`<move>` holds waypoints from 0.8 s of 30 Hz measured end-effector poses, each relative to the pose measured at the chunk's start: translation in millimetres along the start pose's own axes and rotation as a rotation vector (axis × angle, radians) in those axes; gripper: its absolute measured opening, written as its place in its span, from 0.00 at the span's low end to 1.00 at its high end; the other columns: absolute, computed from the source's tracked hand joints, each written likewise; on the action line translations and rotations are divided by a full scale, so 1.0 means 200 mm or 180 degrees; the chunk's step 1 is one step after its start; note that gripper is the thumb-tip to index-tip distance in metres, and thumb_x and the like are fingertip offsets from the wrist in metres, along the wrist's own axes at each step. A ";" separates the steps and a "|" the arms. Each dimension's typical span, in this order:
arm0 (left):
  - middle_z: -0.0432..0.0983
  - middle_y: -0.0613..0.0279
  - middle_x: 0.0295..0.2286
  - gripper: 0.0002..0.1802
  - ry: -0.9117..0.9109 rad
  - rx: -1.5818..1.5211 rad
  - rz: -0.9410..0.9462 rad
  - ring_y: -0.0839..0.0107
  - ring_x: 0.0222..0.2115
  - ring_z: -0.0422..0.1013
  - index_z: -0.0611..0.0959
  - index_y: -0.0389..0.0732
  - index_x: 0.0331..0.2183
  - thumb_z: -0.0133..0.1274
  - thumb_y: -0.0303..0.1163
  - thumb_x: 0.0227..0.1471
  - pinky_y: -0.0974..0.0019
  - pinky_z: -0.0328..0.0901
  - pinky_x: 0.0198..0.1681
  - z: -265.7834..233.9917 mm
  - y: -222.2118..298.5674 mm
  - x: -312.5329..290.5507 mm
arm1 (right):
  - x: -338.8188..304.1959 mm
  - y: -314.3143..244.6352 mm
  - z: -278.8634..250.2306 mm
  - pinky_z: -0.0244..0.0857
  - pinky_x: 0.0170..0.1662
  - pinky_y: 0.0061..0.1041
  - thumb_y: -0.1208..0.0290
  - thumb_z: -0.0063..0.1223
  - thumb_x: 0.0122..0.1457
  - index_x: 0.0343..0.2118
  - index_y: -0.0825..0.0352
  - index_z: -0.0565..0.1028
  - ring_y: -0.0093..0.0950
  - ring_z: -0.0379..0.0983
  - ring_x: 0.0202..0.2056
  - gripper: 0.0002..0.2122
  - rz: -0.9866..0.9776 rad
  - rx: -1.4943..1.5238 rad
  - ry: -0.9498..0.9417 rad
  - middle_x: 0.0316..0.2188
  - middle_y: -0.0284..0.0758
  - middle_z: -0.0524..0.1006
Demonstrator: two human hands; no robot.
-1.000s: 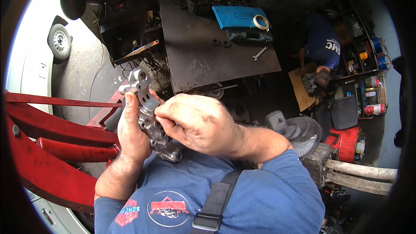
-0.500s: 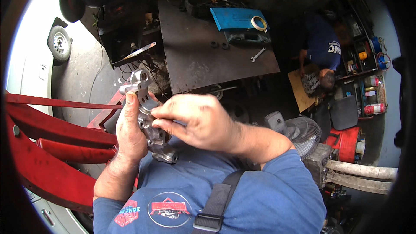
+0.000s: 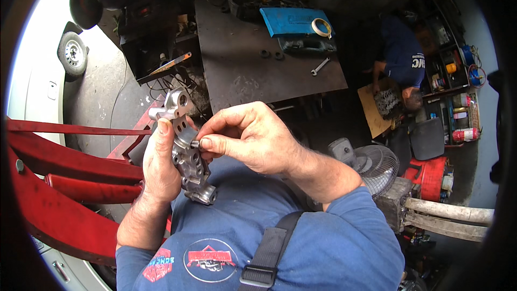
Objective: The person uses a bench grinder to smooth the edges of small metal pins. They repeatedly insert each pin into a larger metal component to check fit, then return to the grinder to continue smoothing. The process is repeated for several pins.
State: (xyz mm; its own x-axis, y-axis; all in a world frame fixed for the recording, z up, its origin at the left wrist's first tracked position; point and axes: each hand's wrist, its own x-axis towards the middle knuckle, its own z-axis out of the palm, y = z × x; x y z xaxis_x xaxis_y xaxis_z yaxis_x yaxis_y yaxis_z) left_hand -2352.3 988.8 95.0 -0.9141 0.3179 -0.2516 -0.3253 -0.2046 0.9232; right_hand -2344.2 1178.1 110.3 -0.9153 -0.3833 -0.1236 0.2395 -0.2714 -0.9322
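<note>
Open above the table (image 3: 237,56) along the near edge and the near half of the left edge. Blocked at mid-surface by two rings (image 3: 265,54), near the right edge by a wrench (image 3: 320,67), farther along by a blue case (image 3: 291,22). Crowded before the near edge by left hand (image 3: 160,159), right hand (image 3: 258,140), part (image 3: 189,167) and pin (image 3: 195,144); flanked left by red beams (image 3: 81,156), right by a fan (image 3: 377,167).

1 dark tabletop (image 3: 231,48), grey floor (image 3: 97,91), blue-grey wall (image 3: 487,175) beside stocked shelves (image 3: 449,92) at right, bright light at left
</note>
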 end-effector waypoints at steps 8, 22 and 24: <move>0.74 0.58 0.30 0.30 0.0205 -0.0250 -0.0005 0.74 0.27 0.73 0.73 0.37 0.44 0.35 0.56 0.63 0.71 0.69 0.32 0.04 -0.03 0.01 | 0.02 -0.02 -0.01 0.74 0.37 0.20 0.78 0.60 0.56 0.31 0.72 0.74 0.22 0.77 0.31 0.06 0.0322 0.0054 0.0152 0.27 0.35 0.78; 0.74 0.62 0.27 0.32 -0.0066 0.0484 0.0498 0.77 0.26 0.71 0.74 0.35 0.40 0.34 0.57 0.63 0.73 0.65 0.29 0.02 -0.02 0.02 | 0.00 -0.01 -0.02 0.74 0.36 0.20 0.77 0.63 0.54 0.29 0.72 0.76 0.21 0.78 0.30 0.06 0.0133 -0.0021 0.0157 0.25 0.36 0.80; 0.73 0.61 0.29 0.32 -0.0198 0.0619 0.0569 0.76 0.27 0.71 0.74 0.35 0.41 0.34 0.57 0.63 0.73 0.66 0.30 0.01 -0.02 0.01 | 0.01 -0.01 -0.03 0.74 0.37 0.21 0.76 0.63 0.54 0.29 0.72 0.76 0.22 0.78 0.30 0.06 0.0143 0.0032 0.0099 0.25 0.36 0.80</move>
State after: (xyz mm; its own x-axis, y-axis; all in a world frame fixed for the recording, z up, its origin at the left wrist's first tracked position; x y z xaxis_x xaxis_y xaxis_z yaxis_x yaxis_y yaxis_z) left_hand -2352.7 992.5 90.7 -0.9343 0.3502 -0.0667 -0.1019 -0.0829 0.9913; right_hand -2347.8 1182.9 109.9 -0.9132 -0.3677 -0.1760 0.2838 -0.2635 -0.9220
